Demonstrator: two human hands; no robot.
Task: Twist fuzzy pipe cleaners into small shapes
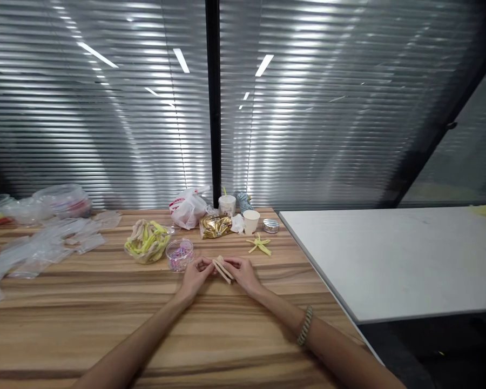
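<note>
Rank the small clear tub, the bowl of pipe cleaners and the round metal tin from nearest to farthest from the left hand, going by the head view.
From the left hand:
1. Small clear tub, just ahead and to its left.
2. Bowl of pipe cleaners, farther left.
3. Round metal tin, far right, near the table's back edge.

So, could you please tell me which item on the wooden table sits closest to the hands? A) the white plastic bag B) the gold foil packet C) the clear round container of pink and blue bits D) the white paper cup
C: the clear round container stands just beyond the left hand, nearer than the other listed items.
</note>
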